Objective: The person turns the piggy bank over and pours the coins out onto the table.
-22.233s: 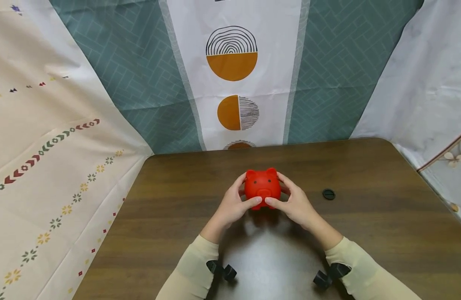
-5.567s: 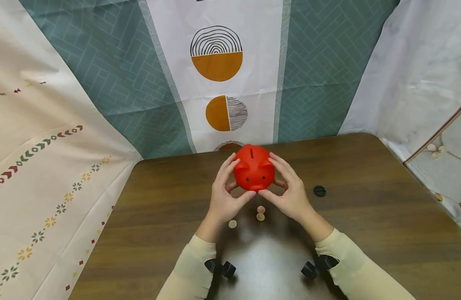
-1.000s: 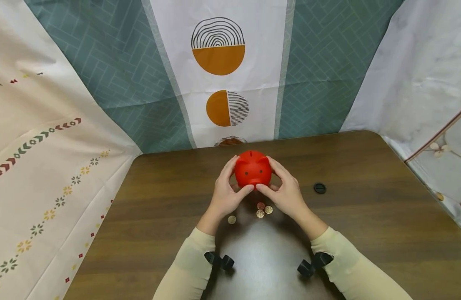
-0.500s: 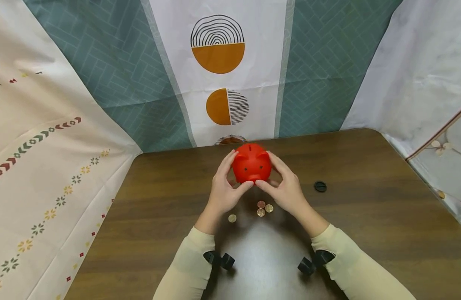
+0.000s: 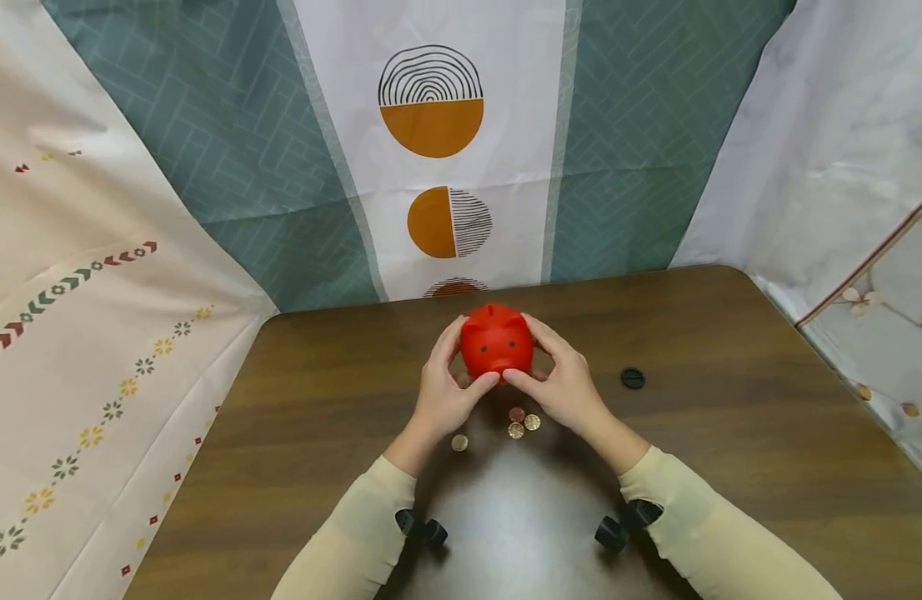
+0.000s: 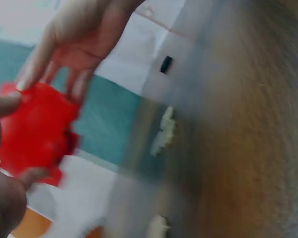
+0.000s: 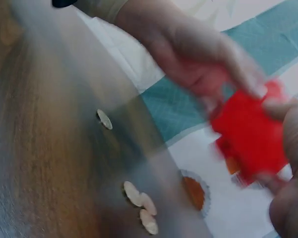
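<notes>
A red piggy bank (image 5: 496,340) is held up above the wooden table, its snout towards me and the slot on its back showing at the top. My left hand (image 5: 442,393) grips one side of it, thumb near the snout. On the other side my right hand (image 5: 568,390) grips it likewise. Both wrist views show the piggy bank blurred; its underside is hidden in the head view. Below it, three coins (image 5: 516,431) lie close together, one of them copper-coloured. A single gold-coloured coin (image 5: 459,442) lies apart, nearer my left wrist.
A round black plug (image 5: 633,378) lies on the wooden table (image 5: 731,467), right of my right hand. Patterned cloths (image 5: 618,150) hang behind the table's far edge and along both sides. A black device is strapped to each wrist.
Since the oldest frame, several coins have appeared on the table beneath the piggy bank, the latest beside the pair. Over the last second the piggy bank tips and rocks slightly between both hands.
</notes>
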`<move>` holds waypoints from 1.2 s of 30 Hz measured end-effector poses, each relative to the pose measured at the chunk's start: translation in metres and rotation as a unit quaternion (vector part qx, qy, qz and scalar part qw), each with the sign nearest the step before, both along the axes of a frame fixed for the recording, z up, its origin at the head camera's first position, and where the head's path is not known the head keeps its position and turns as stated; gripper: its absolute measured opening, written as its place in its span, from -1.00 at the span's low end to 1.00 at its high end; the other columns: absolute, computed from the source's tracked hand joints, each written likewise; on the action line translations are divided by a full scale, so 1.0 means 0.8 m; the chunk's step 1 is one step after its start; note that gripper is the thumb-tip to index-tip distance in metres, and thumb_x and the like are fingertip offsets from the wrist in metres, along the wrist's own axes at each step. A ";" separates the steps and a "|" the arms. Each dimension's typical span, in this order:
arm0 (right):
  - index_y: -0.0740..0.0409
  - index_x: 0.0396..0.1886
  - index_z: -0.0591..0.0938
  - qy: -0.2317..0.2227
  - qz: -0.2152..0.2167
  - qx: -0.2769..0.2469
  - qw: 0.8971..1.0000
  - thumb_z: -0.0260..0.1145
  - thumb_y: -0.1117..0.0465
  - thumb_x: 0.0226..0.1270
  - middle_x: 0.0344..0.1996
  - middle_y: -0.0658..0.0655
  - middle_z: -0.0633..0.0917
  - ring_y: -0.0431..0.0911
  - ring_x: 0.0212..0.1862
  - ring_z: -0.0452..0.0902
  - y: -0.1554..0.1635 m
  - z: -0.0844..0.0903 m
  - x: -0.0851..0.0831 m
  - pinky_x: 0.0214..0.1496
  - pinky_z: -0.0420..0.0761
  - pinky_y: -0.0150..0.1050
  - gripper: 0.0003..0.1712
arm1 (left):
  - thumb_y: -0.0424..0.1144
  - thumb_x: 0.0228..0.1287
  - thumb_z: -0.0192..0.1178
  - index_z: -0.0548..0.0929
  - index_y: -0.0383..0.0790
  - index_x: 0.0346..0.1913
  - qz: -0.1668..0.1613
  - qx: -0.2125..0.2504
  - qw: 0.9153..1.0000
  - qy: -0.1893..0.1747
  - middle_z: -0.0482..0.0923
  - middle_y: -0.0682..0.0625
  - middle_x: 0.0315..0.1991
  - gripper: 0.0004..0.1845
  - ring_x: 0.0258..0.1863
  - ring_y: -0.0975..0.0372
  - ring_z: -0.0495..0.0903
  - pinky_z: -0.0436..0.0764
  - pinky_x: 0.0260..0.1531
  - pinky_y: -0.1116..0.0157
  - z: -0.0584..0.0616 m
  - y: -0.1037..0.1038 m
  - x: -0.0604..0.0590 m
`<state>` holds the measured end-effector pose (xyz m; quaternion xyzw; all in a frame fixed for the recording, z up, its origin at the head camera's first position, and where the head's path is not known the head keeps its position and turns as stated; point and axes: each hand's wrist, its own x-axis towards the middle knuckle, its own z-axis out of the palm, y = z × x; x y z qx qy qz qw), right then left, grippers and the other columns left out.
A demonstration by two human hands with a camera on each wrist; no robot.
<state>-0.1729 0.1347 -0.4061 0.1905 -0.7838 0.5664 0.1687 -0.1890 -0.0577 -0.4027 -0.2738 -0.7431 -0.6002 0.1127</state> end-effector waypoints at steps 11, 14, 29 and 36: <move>-0.07 0.41 0.35 -0.045 -0.011 -0.018 0.999 0.54 0.17 0.05 0.30 0.01 0.44 0.05 0.21 0.45 0.001 -0.036 -0.028 -0.16 0.66 -0.06 -0.10 | -0.36 0.03 0.45 0.24 -0.17 0.44 -0.006 -0.024 0.999 -0.036 0.16 -0.08 0.43 -0.11 0.21 -0.05 0.40 0.67 -0.27 0.03 -0.030 -0.005 -0.038; -0.07 0.40 0.36 -0.047 -0.013 -0.018 0.999 0.54 0.20 0.04 0.29 0.01 0.45 0.03 0.20 0.45 -0.001 -0.034 -0.025 -0.15 0.66 -0.07 -0.11 | -0.35 0.03 0.45 0.24 -0.12 0.44 -0.007 -0.017 0.998 -0.053 0.14 -0.02 0.44 -0.11 0.25 -0.01 0.37 0.66 -0.20 0.03 -0.032 -0.006 -0.037; 0.11 0.41 0.34 0.015 -0.001 0.001 1.000 0.51 0.32 0.06 0.28 0.15 0.45 0.17 0.17 0.47 -0.001 0.010 -0.022 -0.18 0.66 0.03 -0.11 | -0.42 -0.01 0.46 0.27 -0.35 0.38 0.020 -0.030 0.998 0.057 0.26 -0.18 0.36 -0.14 0.16 -0.04 0.46 0.70 -0.33 0.14 0.010 -0.003 -0.026; 0.24 0.38 0.34 -0.038 -0.001 0.004 0.999 0.49 0.34 0.08 0.27 0.21 0.45 0.19 0.17 0.47 -0.010 0.012 -0.010 -0.16 0.65 0.05 -0.15 | -0.44 0.03 0.43 0.23 -0.46 0.37 0.007 -0.015 1.000 -0.017 0.20 -0.31 0.37 -0.15 0.15 -0.12 0.46 0.69 -0.30 0.07 0.002 -0.005 -0.018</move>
